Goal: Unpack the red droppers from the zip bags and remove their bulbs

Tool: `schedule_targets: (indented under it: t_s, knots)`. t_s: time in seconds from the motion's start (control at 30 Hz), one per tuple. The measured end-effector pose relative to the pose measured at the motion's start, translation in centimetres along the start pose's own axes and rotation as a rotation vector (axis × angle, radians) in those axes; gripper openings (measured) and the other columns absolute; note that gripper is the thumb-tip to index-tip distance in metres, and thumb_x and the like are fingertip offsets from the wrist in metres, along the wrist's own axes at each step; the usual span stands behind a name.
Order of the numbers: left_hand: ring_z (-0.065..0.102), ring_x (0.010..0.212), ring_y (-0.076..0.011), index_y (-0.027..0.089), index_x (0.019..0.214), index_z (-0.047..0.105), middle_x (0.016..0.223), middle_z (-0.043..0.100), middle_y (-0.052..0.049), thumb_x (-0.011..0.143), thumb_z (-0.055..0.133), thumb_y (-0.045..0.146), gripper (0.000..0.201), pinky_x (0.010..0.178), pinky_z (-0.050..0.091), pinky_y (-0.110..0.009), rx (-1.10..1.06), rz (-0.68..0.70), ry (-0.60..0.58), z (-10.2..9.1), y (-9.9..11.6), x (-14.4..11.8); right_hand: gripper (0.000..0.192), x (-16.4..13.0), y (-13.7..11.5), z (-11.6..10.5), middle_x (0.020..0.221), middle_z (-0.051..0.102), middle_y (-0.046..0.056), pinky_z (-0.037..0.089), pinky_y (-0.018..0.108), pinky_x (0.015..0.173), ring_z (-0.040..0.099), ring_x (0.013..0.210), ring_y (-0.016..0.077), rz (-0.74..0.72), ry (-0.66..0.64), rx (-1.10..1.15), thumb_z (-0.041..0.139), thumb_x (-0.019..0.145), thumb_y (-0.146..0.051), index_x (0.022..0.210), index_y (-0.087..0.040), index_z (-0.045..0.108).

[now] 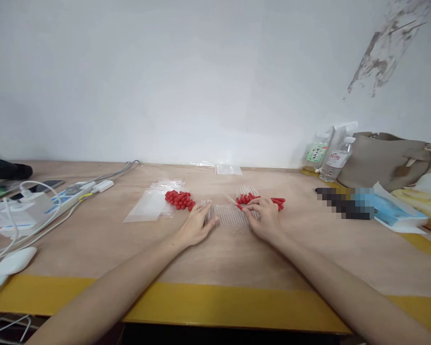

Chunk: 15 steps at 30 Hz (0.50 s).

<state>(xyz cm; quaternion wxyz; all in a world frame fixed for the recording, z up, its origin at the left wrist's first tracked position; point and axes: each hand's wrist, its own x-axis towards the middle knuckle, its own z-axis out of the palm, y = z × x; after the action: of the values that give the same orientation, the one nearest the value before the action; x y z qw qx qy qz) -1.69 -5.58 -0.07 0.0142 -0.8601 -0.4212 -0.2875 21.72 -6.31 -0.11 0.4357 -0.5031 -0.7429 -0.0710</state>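
A row of thin clear tubes (232,216) lies side by side on the brown table covering between my hands. My left hand (197,226) rests at the left end of the row, thumb and fingers apart and touching the tubes. With thumb and fingers closed, my right hand (265,218) pinches a thin red-tipped stick (239,207) over the row's right end. A pile of red-tipped pieces (179,199) sits just beyond my left hand. More red-tipped sticks (247,197) with pale shafts lie behind my right hand, partly hidden by it.
Clear plastic bags (147,205) lie left of the red pile. Chargers and cables surround a power strip (66,199) at the left. A water bottle (336,160), a grey bag (384,160) and a blue packet (398,213) are at the right. Yellow tape (215,302) runs along the front edge.
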Motion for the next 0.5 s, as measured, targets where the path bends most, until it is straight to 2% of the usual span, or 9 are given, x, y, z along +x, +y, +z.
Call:
schedule_targets:
  t_s: [0.1, 0.17, 0.3, 0.4, 0.5]
  knots:
    - [0.038, 0.114, -0.0242, 0.016, 0.128, 0.036, 0.126, 0.045, -0.012, 0.088, 0.039, 0.035, 0.045, 0.091, 0.032, -0.040, 0.075, 0.061, 0.114, -0.1, 0.0, 0.0, 0.014, -0.8, -0.8, 0.4, 0.087, 0.062, 0.004, 0.031, 0.036, 0.075, 0.049, 0.086, 0.0200, -0.104, -0.046, 0.078, 0.055, 0.078, -0.029, 0.079, -0.022, 0.066]
    - [0.037, 0.115, -0.0242, 0.021, 0.123, 0.043, 0.125, 0.047, -0.009, 0.088, 0.041, 0.033, 0.037, 0.091, 0.029, -0.042, 0.142, 0.167, 0.117, -0.3, 0.1, 0.1, 0.012, -0.9, -1.2, 0.4, 0.089, 0.062, 0.004, 0.032, 0.037, 0.076, 0.049, 0.087, 0.0199, -0.146, -0.077, 0.110, 0.055, 0.079, -0.028, 0.081, -0.023, 0.066]
    - [0.052, 0.089, -0.0182, 0.024, 0.098, 0.060, 0.091, 0.063, -0.005, 0.089, 0.039, 0.028, 0.024, 0.083, 0.031, -0.037, 0.223, 0.330, 0.067, -0.5, 0.4, 0.2, 0.010, -1.0, -1.9, 0.2, 0.089, 0.061, 0.004, 0.034, 0.036, 0.076, 0.050, 0.086, 0.0187, -0.200, -0.130, 0.151, 0.055, 0.079, -0.025, 0.080, -0.022, 0.065]
    - [0.052, 0.071, -0.0143, 0.021, 0.089, 0.063, 0.072, 0.060, -0.003, 0.090, 0.036, 0.025, 0.027, 0.075, 0.034, -0.033, 0.245, 0.355, 0.081, -0.2, 0.7, 0.3, 0.013, -1.0, -2.3, 0.2, 0.093, 0.061, 0.004, 0.034, 0.036, 0.077, 0.050, 0.088, 0.0188, -0.229, -0.146, 0.111, 0.055, 0.079, -0.029, 0.086, -0.022, 0.063]
    - [0.051, 0.068, -0.0137, 0.020, 0.088, 0.062, 0.068, 0.058, -0.002, 0.089, 0.039, 0.027, 0.024, 0.074, 0.034, -0.032, 0.231, 0.376, 0.124, 0.3, 0.8, 0.3, 0.027, -1.1, -2.6, 0.6, 0.091, 0.063, 0.005, 0.031, 0.036, 0.077, 0.051, 0.087, 0.0192, -0.307, -0.163, 0.022, 0.057, 0.077, -0.038, 0.098, -0.022, 0.061]
